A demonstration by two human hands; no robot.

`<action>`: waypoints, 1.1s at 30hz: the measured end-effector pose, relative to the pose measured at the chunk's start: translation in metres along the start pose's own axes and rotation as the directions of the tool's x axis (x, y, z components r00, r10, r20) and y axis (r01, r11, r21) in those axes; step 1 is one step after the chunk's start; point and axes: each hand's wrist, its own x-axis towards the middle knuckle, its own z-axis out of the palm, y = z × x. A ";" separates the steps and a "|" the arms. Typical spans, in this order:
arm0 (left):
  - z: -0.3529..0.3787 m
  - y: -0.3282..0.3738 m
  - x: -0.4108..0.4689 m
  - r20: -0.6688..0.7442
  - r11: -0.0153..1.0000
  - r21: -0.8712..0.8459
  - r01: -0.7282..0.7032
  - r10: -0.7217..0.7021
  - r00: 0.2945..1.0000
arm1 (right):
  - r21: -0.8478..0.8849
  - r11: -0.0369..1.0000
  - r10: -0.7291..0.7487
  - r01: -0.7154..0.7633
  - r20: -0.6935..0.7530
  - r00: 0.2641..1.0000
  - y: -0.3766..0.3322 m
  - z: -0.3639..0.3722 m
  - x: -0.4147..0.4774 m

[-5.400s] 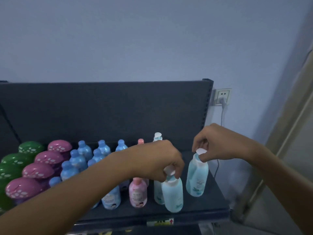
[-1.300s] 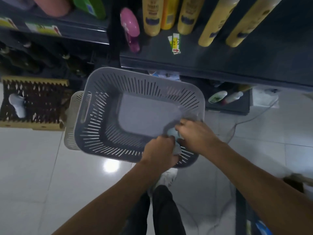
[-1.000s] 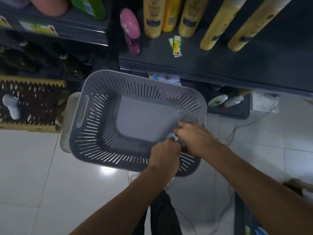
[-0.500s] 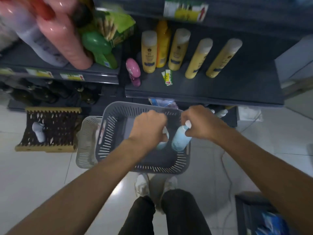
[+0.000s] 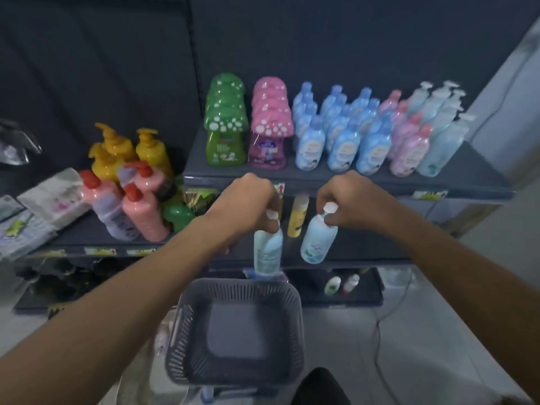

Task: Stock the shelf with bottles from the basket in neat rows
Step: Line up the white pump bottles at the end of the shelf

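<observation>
Both hands have risen out of the grey slotted plastic basket (image 5: 187, 346), now below them & seemingly empty. Left hand (image 5: 248, 206) grips a pale-blue plastic bottle (image 5: 267, 249) by its neck, right hand (image 5: 350, 200) the second pale-blue bottle (image 5: 317, 241). Dark shelf (image 5: 476, 173) is just above. Prob. last pair.

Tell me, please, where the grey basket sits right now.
In the head view, the basket sits bottom centre, below the left hand and the right hand.
</observation>
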 end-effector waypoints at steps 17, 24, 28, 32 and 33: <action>-0.104 0.152 0.098 -0.017 0.958 0.070 -0.278 0.280 0.960 | 0.047 0.998 -0.023 0.038 -0.277 0.961 0.155 -0.172 -0.058; -0.079 0.262 0.166 -0.062 0.984 0.029 -0.177 0.179 0.982 | 0.046 0.998 -0.036 0.047 -0.214 0.976 0.267 -0.208 -0.081; -0.068 0.321 0.210 -0.004 0.985 -0.170 -0.002 0.001 1.000 | 0.053 0.997 -0.040 0.049 -0.161 0.986 0.333 -0.226 -0.081; -0.059 0.368 0.254 0.108 0.914 -0.368 0.170 -0.140 0.984 | 0.067 0.996 -0.043 0.054 -0.161 0.986 0.386 -0.236 -0.073; -0.057 0.379 0.264 0.139 0.886 -0.413 0.211 -0.168 0.976 | 0.071 0.996 -0.040 0.052 -0.166 0.985 0.399 -0.238 -0.069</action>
